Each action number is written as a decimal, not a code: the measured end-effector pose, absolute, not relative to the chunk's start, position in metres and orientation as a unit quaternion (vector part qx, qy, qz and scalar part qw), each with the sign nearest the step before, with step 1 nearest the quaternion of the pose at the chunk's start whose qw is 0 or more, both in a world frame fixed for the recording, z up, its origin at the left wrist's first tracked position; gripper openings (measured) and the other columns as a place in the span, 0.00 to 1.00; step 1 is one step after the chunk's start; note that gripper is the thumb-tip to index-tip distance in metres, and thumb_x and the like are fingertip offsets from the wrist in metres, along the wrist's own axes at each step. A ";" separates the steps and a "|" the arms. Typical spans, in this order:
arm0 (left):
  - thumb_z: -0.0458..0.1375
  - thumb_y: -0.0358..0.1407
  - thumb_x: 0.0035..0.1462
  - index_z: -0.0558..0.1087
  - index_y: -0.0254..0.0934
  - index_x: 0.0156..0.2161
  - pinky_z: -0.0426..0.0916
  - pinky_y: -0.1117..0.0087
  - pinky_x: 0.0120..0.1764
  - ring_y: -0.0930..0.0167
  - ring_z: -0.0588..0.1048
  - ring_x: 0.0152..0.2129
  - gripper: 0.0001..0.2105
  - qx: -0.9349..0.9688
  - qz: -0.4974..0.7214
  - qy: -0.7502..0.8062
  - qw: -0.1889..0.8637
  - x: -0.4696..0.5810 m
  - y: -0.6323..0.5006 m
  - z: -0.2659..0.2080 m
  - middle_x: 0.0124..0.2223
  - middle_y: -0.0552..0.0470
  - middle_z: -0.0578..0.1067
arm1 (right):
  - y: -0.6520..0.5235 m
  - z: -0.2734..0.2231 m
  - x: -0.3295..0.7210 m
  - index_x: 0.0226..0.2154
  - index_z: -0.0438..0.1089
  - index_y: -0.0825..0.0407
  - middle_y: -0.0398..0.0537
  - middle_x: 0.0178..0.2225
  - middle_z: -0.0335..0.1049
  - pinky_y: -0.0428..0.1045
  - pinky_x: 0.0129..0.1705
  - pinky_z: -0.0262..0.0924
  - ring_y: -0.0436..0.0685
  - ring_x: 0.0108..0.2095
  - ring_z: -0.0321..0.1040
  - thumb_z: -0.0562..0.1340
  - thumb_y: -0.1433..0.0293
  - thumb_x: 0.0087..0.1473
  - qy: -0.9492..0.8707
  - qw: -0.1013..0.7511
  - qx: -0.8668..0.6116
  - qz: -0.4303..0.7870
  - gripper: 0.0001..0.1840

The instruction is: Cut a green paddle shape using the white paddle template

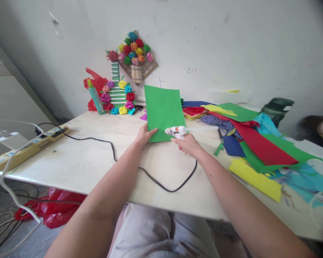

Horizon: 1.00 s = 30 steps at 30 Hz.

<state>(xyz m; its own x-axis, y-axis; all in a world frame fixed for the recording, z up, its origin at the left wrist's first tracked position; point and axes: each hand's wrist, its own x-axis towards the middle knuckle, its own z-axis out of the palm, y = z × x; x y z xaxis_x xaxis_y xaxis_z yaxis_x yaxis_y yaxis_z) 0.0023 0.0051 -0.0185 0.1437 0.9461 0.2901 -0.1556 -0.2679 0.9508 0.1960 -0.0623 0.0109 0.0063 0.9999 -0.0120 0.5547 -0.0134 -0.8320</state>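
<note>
A green sheet of paper (165,111) stands tilted up over the table, its lower left edge pinched in my left hand (144,135). My right hand (187,145) is wrapped round the handle of a white hot glue gun (179,131). The gun's nozzle points left, in front of the lower part of the sheet. A long clear glue stick (201,128) sticks out of its back. From the gun a black cord (161,186) curls over the table to the left. Whether the nozzle touches the paper, I cannot tell.
A yellow power strip (40,141) lies at the table's left edge. Behind stand a glue bottle (96,98) and a flower-decorated paper guitar (118,94); a flower basket piece (136,59) is against the wall. Coloured paper (258,141), purple yarn (218,122) and a dark bottle (276,109) fill the right.
</note>
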 end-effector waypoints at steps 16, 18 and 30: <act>0.65 0.41 0.37 0.66 0.32 0.47 0.67 0.59 0.44 0.59 0.72 0.42 0.29 0.576 0.554 0.328 0.503 0.004 0.001 -0.014 0.46 0.42 0.73 | -0.068 0.019 0.194 0.29 0.67 0.56 0.37 0.10 0.56 0.42 0.10 0.49 0.46 0.09 0.53 0.61 0.65 0.47 -0.609 0.323 -0.633 0.353 0.10; 0.65 0.41 0.38 0.66 0.32 0.46 0.67 0.60 0.44 0.59 0.72 0.42 0.28 0.576 0.553 0.329 0.504 0.004 0.001 -0.014 0.46 0.42 0.73 | -0.068 0.019 0.194 0.29 0.66 0.55 0.37 0.10 0.56 0.42 0.10 0.49 0.46 0.09 0.52 0.61 0.65 0.47 -0.604 0.325 -0.633 0.359 0.09; 0.65 0.41 0.38 0.66 0.32 0.47 0.67 0.60 0.44 0.59 0.72 0.42 0.29 0.589 0.551 0.319 0.498 0.004 0.000 -0.013 0.46 0.42 0.73 | -0.071 0.023 0.194 0.28 0.65 0.55 0.37 0.10 0.56 0.42 0.10 0.49 0.46 0.09 0.53 0.60 0.65 0.48 -0.594 0.320 -0.637 0.373 0.09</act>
<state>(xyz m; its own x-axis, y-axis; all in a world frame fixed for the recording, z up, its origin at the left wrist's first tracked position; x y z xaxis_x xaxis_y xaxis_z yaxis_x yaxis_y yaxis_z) 0.0043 0.0000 -0.0126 0.1891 0.9244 0.3312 -0.1729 -0.3007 0.9379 0.1939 -0.0710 0.0230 0.0161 0.9954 -0.0945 0.5175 -0.0892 -0.8510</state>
